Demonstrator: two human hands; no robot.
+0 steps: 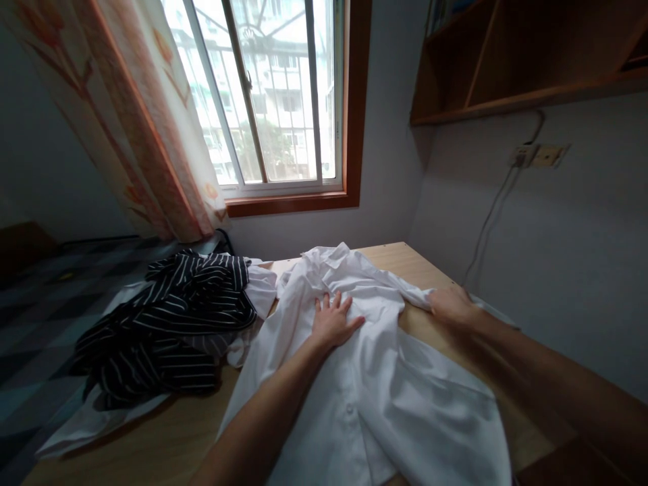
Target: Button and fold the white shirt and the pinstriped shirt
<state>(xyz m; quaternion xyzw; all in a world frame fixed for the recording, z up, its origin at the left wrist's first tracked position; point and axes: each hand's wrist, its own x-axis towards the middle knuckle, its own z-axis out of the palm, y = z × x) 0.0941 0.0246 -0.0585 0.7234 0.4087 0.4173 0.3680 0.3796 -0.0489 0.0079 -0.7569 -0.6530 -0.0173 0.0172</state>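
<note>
A white button-up shirt point(374, 378) lies spread on the wooden table point(167, 432), collar toward the window. My left hand point(333, 321) rests flat on the shirt's chest, fingers spread and open. Over at the table's right side, my right hand point(452, 305) is closed on the shirt's sleeve point(412, 293), its fingers curled around the cloth. Both forearms reach in from the bottom of the view.
A black and white striped garment point(172, 324) lies heaped on the table's left part, over other white cloth. Behind are a window point(273, 101), a patterned curtain point(146, 135), a wooden wall shelf point(516, 61) and a wall socket with a cable point(536, 156).
</note>
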